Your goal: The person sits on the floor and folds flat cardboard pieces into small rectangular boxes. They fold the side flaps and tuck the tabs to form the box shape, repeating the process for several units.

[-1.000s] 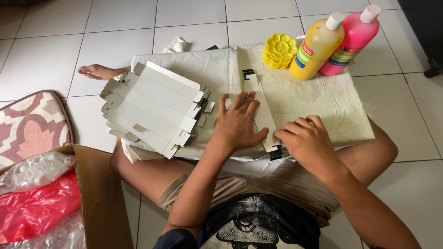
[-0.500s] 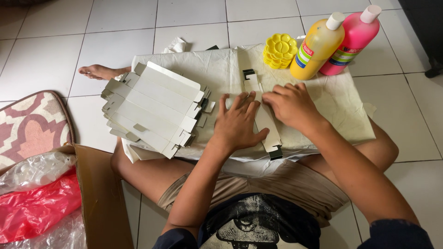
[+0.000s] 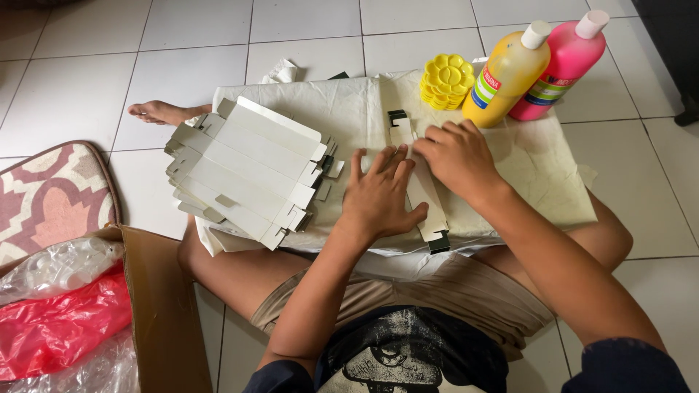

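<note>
A flat folded strip of white cardboard (image 3: 431, 211) lies lengthwise on a cream cloth (image 3: 539, 167) spread over my lap. My left hand (image 3: 378, 196) lies flat with fingers spread, pressing on the strip's left side. My right hand (image 3: 457, 154) rests on the strip's upper part, fingers bent, pressing down near its far end. To the left sits a stack of several flattened white carton blanks (image 3: 244, 171).
A yellow bottle (image 3: 506, 76) and a pink bottle (image 3: 561, 65) stand at the cloth's far right, next to a yellow flower-shaped palette (image 3: 446, 80). A brown cardboard box (image 3: 164, 313) with red and clear plastic bags (image 3: 58, 327) is at lower left. A patterned mat (image 3: 51, 196) lies left.
My right hand has slid from the strip's near end up along it toward the far end. My left hand has stayed pressed in place.
</note>
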